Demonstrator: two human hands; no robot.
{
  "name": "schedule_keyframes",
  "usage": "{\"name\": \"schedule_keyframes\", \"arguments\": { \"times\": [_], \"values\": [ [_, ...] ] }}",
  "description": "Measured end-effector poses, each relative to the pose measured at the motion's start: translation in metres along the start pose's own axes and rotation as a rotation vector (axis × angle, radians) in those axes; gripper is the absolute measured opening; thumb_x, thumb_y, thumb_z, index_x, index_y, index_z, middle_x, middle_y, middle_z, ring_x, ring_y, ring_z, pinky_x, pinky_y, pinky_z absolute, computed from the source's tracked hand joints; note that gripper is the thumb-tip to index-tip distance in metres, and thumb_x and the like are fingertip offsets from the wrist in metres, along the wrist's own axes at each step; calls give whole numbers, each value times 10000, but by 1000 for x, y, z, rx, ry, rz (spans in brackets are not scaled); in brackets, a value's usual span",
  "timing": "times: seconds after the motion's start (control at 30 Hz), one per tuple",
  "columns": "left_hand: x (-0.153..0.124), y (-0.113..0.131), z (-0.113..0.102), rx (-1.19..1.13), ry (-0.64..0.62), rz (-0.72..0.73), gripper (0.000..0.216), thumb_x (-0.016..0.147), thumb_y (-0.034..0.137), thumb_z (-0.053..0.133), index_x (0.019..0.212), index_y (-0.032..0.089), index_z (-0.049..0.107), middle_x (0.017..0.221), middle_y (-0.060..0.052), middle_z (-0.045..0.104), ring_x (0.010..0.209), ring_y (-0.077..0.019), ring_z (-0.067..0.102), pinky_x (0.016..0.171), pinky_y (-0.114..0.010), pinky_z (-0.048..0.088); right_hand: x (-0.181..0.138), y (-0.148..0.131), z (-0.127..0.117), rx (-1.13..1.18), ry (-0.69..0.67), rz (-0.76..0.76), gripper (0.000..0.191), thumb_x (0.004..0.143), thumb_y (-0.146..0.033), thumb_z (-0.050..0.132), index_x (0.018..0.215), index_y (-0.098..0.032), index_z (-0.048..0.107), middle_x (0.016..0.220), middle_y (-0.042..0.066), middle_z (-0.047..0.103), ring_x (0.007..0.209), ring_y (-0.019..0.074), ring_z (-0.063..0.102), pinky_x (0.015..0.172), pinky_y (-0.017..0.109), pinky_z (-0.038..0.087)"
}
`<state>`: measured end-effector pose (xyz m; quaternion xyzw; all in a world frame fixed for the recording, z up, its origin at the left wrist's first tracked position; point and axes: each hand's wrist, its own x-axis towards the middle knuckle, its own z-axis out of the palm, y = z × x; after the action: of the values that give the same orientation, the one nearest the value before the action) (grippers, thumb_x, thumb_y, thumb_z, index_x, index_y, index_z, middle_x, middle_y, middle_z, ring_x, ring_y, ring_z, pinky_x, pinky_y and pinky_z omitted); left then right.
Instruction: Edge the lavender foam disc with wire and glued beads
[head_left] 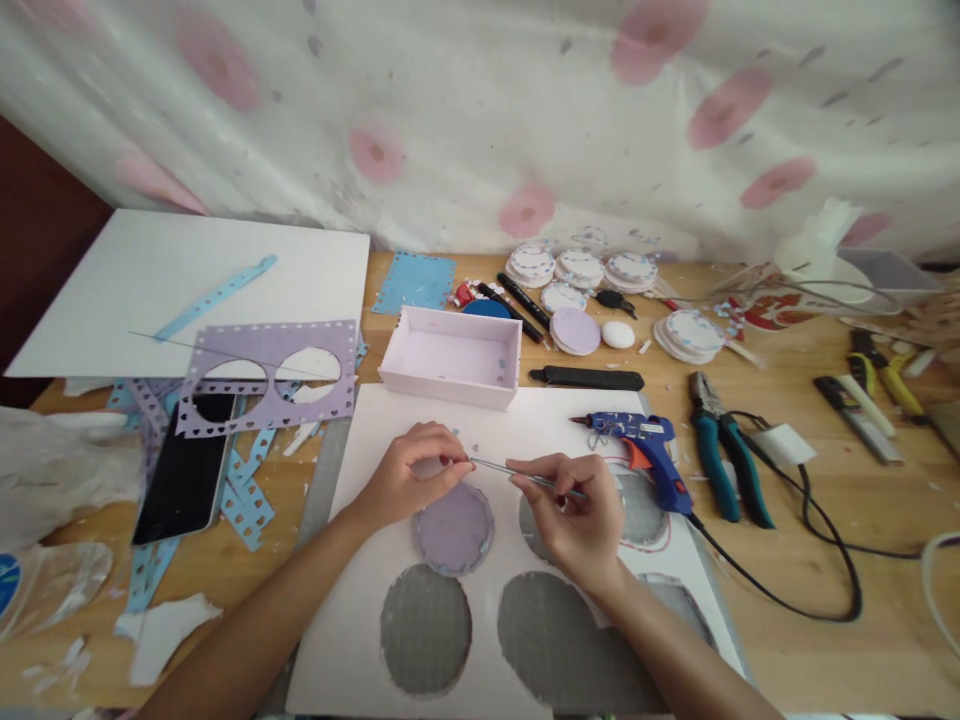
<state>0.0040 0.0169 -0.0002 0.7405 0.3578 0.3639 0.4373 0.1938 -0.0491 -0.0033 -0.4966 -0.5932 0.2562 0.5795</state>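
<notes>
My right hand [577, 505] is closed around a pair of slim metal tweezers [491, 465], whose tip points left. The thumb and forefinger of my left hand [420, 470] are pinched together at that tip; whatever they hold is too small to make out. Just below my left hand lies a purple disc [454, 530] with a pale, bluish trimmed edge. It rests on a white board [345, 620] with round holes cut through it, and a grey mat [426, 630] shows through the holes. A pale pink open box [450, 360] stands right behind my hands.
To the right lie a blue glue gun [637, 435] with its cord, and teal-handled pliers [724, 450]. Several trimmed white disc stacks [581, 268] stand at the back. On the left are a phone [184, 475], a purple cut-out sheet [270, 375], blue scraps [247, 500] and a white panel [187, 280].
</notes>
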Motion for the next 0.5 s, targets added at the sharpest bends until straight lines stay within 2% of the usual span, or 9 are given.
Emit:
{"name": "schedule_keyframes", "arguments": {
  "times": [0.13, 0.23, 0.37, 0.5],
  "values": [
    [-1, 0, -1, -19, -15, -18, 147, 828, 172, 597, 710, 162, 683, 702, -47, 640, 740, -161, 588, 723, -301, 470, -1, 1, 1, 27, -31, -70, 346, 800, -41, 638, 770, -235, 353, 795, 37, 721, 754, 189, 722, 525, 226, 458],
    [-3, -2, -2, -58, -7, -15, 145, 818, 143, 586, 705, 158, 677, 712, -45, 624, 735, -157, 584, 726, -302, 477, 0, 1, 1, 44, -8, -59, 343, 801, -48, 640, 773, -235, 354, 793, 40, 716, 769, 195, 722, 515, 223, 453],
    [-5, -5, -2, -111, -11, -31, 149, 817, 125, 569, 715, 156, 673, 746, -49, 617, 737, -152, 589, 729, -306, 491, 4, -3, 1, 84, 44, 80, 339, 816, -132, 661, 773, -240, 343, 763, 37, 707, 765, 201, 718, 447, 203, 404],
    [-6, -6, -2, -120, -16, -36, 154, 832, 149, 563, 739, 164, 685, 762, -55, 620, 761, -160, 595, 744, -317, 504, 7, -7, 2, 151, 46, 223, 339, 814, -212, 682, 770, -240, 347, 763, 32, 711, 772, 203, 717, 466, 213, 441]
  ]
}}
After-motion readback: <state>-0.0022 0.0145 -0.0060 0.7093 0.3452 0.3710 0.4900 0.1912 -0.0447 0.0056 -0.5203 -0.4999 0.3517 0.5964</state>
